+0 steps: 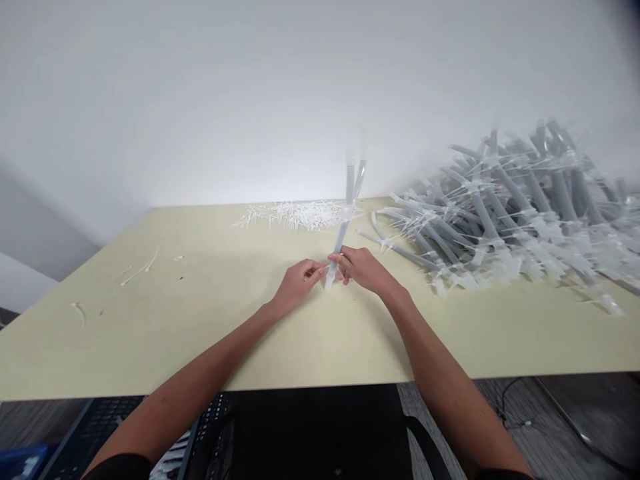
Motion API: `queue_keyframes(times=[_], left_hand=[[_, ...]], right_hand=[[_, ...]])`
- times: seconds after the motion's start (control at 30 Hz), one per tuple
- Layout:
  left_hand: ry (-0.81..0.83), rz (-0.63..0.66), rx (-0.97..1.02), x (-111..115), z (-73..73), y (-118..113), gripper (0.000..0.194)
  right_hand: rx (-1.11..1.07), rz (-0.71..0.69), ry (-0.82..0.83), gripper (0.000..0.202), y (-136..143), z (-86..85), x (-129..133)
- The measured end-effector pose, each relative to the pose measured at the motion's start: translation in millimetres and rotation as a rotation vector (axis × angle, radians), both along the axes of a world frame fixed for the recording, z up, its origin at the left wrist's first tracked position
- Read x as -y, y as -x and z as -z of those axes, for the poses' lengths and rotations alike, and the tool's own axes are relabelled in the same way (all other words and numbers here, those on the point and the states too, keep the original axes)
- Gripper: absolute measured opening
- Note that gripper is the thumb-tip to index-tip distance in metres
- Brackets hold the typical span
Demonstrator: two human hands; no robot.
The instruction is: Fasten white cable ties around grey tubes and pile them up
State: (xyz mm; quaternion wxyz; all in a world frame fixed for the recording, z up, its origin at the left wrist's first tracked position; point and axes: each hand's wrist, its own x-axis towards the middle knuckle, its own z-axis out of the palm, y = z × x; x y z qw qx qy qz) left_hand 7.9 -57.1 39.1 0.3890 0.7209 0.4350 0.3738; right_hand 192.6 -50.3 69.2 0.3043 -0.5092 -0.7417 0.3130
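My right hand (pixel 363 267) is closed around the lower part of a grey corrugated tube (pixel 342 235), which stands tilted over the table. The tube forks into two clear-ended branches at its top, blurred by motion, with a whitish joint below the fork. At its foot is a pale translucent end. Just left of the tube, my left hand (pixel 300 283) pinches a thin white cable tie (pixel 327 267) that runs to the tube near its lower end. Most of this tie is hidden by my fingers.
A big heap of similar grey tube assemblies (pixel 480 213) with white ties covers the table's right side. White cable ties (pixel 305 215) lie piled at the back by the wall. Loose ties (pixel 147 268) lie on the left. Below the front edge are crates (pixel 85 433).
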Motion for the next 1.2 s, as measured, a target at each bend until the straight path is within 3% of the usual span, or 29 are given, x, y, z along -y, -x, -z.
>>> queue_keyframes(times=[0.13, 0.27, 0.4, 0.53, 0.73, 0.8, 1.0, 1.2], left_hand=[[-0.055, 0.026, -0.069, 9, 0.3, -8, 0.039], [-0.053, -0.033, -0.138, 14, -0.6, -16, 0.054], [-0.077, -0.103, -0.13, 11, 2.6, -19, 0.039], [-0.145, -0.092, -0.178, 5, 8.7, -15, 0.023], [-0.185, -0.071, -0.178, 2, 10.6, -12, 0.022], [-0.162, -0.067, -0.144, 1, 10.2, -12, 0.022], [-0.129, -0.106, -0.047, -3, 9.3, -11, 0.021], [0.064, -0.15, 0.016, -12, 12.5, -6, 0.027]], right_hand=[[-0.038, 0.048, 0.069, 0.036, 2, 3.7, 0], [-0.028, 0.096, 0.058, 0.037, 7, 7.3, -1], [0.006, 0.112, 0.028, 0.035, 13, 9.5, -2], [-0.012, 0.1, 0.039, 0.037, 15, 10.2, 0], [0.065, 0.167, -0.092, 0.04, 11, 9.6, 1], [-0.018, 0.161, -0.095, 0.039, 12, 10.8, 0], [-0.396, 0.091, 0.106, 0.032, 20, 15.6, -2], [-0.419, -0.016, 0.118, 0.028, 19, 18.8, -3]])
